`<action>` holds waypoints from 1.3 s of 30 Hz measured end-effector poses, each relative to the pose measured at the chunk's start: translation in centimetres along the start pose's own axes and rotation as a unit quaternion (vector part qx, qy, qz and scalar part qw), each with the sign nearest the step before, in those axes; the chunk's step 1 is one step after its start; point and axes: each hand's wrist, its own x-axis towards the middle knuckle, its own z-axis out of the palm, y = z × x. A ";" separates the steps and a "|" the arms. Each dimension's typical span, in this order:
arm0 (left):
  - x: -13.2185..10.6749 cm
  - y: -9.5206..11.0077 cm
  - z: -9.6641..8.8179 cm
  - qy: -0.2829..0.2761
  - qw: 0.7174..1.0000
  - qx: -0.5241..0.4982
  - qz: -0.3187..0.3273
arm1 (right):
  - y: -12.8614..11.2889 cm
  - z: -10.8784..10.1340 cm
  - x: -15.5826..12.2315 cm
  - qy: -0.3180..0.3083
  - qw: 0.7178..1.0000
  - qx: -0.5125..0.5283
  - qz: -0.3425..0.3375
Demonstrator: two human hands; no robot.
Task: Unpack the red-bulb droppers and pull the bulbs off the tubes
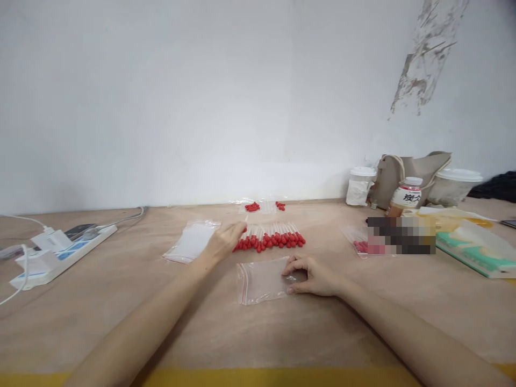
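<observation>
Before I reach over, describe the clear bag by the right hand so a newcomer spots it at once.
On the brown tabletop, find the row of red-tipped sticks in the middle. Just on the wearer's side of it lies a flat, clear bag with a red line near its left end. Unlike the whitish plastic further left, it has the right hand at its right end.

The front bag [262, 280] is glossy plastic, the tabletop [209, 336] matt.

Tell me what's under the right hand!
Under the right hand is one end of a clear zip-lock bag, lying on the brown table. The hand covers part of that end, so I can't tell what's directly beneath it.
</observation>
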 end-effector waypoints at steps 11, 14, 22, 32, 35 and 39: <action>1.6 2.4 3.4 -0.120 0.991 0.014 0.051 | 0.1 0.0 0.0 0.002 1.000 0.004 -0.007; 1.3 2.4 3.8 -0.117 0.993 -0.014 0.012 | 0.0 0.0 0.0 0.001 1.000 0.006 -0.007; 0.2 2.1 3.9 -0.118 0.983 -0.130 -0.053 | -0.1 -0.1 0.0 0.001 1.000 0.004 -0.002; 0.2 1.8 3.9 -0.120 0.963 -0.228 -0.080 | 0.1 0.0 0.1 0.002 1.000 0.002 -0.001; 0.4 1.7 2.5 -0.108 0.956 -0.256 -0.094 | 0.1 0.0 0.1 0.003 1.000 0.002 -0.004; -0.5 2.6 -0.2 -0.067 0.949 -0.272 -0.142 | 0.1 0.0 0.0 -0.001 1.000 0.003 -0.005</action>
